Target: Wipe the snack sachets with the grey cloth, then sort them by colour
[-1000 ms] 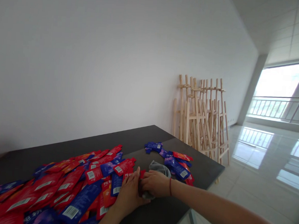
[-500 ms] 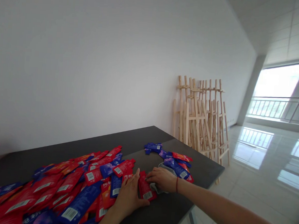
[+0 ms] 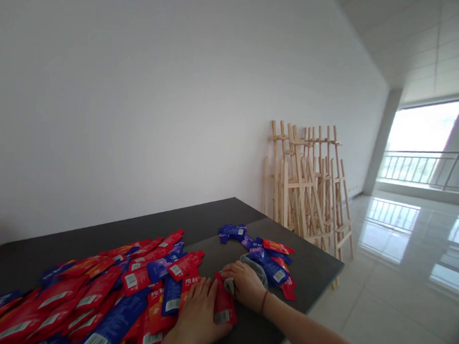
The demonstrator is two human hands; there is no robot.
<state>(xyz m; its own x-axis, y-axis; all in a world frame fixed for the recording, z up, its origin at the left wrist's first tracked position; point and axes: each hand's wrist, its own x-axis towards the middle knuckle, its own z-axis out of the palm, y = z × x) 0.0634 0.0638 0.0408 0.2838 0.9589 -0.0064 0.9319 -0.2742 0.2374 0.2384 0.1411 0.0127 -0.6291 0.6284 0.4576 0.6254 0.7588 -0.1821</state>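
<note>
A red pouch [image 3: 225,304] with a white barcode lies flat on the dark table. My left hand [image 3: 200,312] rests at its left, fingers stretched and lying flat near the pile's edge, thumb against the pouch's lower end. My right hand [image 3: 246,284], with a thin red band at the wrist, is closed on a grey cloth [image 3: 262,273] and presses it against the pouch's upper right side. Part of the cloth is hidden under this hand. To the left spreads a heap of red and blue pouches [image 3: 99,288], many with barcodes up.
Several more blue and red pouches [image 3: 272,264] lie beyond my right hand, near the right edge of the black table [image 3: 210,218]. Wooden easels [image 3: 303,182] lean against the white wall behind. Shiny floor tiles [image 3: 379,277] extend to the right.
My left hand's raised forefinger has come down and its fingers now lie together beside the red pouch. The right hand with the cloth stays on the pouch, slightly shifted. The view has tilted a little.
</note>
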